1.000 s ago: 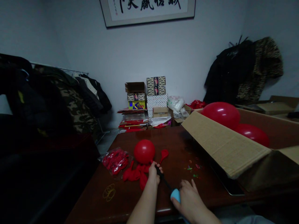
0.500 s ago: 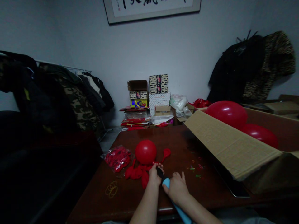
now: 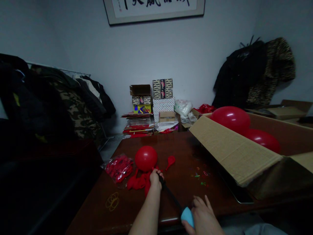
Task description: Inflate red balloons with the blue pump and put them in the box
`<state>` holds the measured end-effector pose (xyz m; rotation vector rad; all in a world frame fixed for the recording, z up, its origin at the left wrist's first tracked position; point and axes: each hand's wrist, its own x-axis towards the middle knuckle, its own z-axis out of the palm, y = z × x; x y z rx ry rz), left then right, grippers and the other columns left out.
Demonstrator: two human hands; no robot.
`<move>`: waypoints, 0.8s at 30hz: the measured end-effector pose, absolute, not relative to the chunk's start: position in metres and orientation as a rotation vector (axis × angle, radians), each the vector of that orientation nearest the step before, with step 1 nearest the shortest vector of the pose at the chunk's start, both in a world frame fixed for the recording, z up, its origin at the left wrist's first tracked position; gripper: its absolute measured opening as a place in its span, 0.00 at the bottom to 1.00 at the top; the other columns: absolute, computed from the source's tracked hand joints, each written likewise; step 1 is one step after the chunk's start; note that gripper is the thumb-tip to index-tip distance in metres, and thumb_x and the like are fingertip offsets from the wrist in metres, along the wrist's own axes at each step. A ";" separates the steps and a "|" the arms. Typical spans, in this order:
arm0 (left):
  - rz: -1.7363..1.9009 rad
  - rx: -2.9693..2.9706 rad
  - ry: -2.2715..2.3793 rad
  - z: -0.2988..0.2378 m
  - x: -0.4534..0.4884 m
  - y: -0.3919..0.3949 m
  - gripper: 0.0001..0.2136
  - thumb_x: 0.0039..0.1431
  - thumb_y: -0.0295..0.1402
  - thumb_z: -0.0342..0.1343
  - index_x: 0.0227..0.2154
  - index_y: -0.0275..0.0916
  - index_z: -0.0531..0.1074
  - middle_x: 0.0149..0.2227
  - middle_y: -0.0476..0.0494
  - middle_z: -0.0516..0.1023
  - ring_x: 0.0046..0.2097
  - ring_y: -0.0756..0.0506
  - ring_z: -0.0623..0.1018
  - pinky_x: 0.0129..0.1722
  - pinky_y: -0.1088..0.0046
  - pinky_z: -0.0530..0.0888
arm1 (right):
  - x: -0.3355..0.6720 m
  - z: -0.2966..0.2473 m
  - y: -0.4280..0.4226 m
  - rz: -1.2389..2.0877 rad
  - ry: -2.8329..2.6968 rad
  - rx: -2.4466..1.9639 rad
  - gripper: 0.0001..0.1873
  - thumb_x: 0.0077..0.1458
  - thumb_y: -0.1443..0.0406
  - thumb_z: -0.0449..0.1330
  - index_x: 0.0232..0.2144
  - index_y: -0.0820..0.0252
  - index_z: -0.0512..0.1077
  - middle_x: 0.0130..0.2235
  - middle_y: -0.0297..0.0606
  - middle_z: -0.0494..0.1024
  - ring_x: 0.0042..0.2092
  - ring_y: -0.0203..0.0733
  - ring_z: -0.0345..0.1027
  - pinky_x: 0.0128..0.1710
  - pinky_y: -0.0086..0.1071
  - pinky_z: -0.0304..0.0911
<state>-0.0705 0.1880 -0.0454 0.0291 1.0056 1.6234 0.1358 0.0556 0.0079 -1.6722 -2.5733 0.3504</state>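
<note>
A balloon pump with a black shaft (image 3: 172, 195) and a light blue body (image 3: 187, 216) slants across the table's near edge. My left hand (image 3: 156, 179) is closed round its black front end. A partly filled red balloon (image 3: 146, 158) sits just beyond those fingers, its neck hidden by them. My right hand (image 3: 203, 213) grips the blue body near the table edge, with a long stretch of black shaft bare between the hands. Limp red balloons (image 3: 137, 182) lie beside my left hand. Another flat red balloon (image 3: 171, 160) rests a little to the right.
A clear bag of red balloons (image 3: 119, 168) and yellow rubber bands (image 3: 112, 201) lie on the left. At right, a cardboard box (image 3: 234, 150) holds large red balloons (image 3: 230, 118). A dark flat device (image 3: 236, 187) and small coloured bits (image 3: 203, 183) are by it.
My right hand has drawn the blue body back toward me and right, baring more black shaft. My left hand still grips the front end. The view has shifted slightly.
</note>
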 end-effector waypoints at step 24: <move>1.482 0.053 0.870 -0.020 -0.065 0.180 0.07 0.56 0.33 0.48 0.24 0.39 0.59 0.23 0.50 0.68 0.32 0.42 0.77 0.32 0.63 0.69 | 0.062 0.028 0.131 0.264 -2.438 -1.691 0.29 0.50 0.50 0.49 0.44 0.65 0.72 0.50 0.52 0.69 0.55 0.56 0.53 0.58 0.49 0.31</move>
